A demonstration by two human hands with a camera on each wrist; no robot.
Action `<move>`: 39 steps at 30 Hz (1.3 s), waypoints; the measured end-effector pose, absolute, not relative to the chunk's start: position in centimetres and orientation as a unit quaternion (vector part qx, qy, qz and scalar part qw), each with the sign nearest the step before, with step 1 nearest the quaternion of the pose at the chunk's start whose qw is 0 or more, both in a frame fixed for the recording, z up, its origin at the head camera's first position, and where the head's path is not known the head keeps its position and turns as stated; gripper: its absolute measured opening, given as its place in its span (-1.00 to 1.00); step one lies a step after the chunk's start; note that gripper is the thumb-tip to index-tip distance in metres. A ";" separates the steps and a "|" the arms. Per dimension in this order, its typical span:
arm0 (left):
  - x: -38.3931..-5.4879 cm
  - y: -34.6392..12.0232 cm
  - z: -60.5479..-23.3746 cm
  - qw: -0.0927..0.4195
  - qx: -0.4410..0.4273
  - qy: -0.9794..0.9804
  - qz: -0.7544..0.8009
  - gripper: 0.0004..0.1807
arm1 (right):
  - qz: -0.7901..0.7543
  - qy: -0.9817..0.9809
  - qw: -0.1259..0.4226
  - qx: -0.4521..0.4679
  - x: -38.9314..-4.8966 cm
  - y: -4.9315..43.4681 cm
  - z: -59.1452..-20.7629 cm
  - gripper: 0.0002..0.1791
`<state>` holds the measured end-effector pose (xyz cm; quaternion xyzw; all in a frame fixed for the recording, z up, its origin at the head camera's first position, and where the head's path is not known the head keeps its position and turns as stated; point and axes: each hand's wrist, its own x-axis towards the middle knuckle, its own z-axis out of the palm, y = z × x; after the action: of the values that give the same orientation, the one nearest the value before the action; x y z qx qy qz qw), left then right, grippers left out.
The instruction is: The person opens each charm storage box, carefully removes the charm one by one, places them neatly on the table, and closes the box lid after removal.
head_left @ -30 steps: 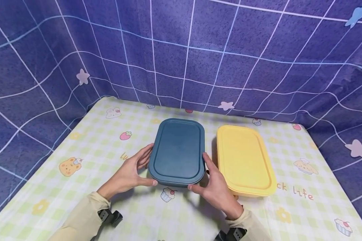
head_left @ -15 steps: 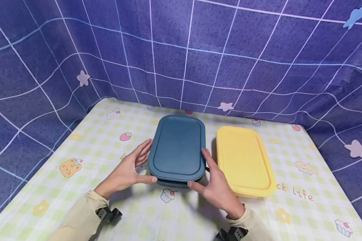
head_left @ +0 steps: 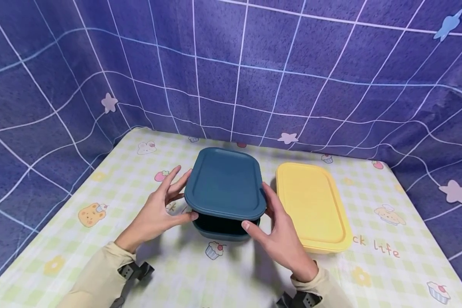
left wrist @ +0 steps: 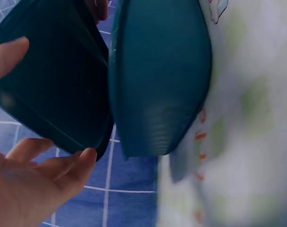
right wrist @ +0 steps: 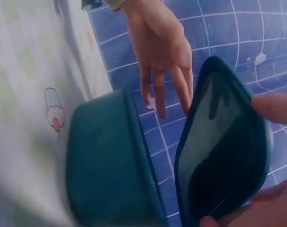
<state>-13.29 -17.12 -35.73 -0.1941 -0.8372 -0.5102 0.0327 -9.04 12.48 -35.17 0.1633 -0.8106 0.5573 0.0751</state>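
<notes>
The blue box stands in from the back edge of the table. The right hand pinches the blue lid, so it tilts; the left hand, fingers apart, perhaps steadies it.

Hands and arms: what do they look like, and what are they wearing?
The left hand and right hand are bare, with no gloves. The left sleeve and right sleeve are long, plain and cream-coloured, with wrinkly cuffs. Each wrist wears a small, chunky black gadget with tiny light marks, too small to make out.
</notes>
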 end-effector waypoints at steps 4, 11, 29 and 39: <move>-13.1 -16.9 -34.5 0.123 -0.191 -0.856 -0.465 0.26 | 0.571 -0.794 0.095 0.186 -8.6 12.6 -34.6 0.01; -13.2 -15.9 -32.8 0.324 -0.248 -0.815 -0.411 0.15 | 0.586 -0.773 0.127 0.207 -7.6 12.9 -33.1 0.05; -12.6 -14.8 -31.0 0.298 -0.320 -0.623 -0.648 -0.39 | 0.684 -0.670 0.122 0.261 -7.2 13.3 -31.2 -0.26; -12.6 -15.0 -31.8 0.229 -0.231 -0.687 -0.650 -0.62 | 0.671 -0.695 0.090 0.242 -7.5 13.0 -32.0 -0.26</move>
<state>-12.57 -14.98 -31.84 -0.2306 -0.6875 -0.6496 0.2286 -7.52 12.97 -31.96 0.2423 -0.6947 0.6712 0.0901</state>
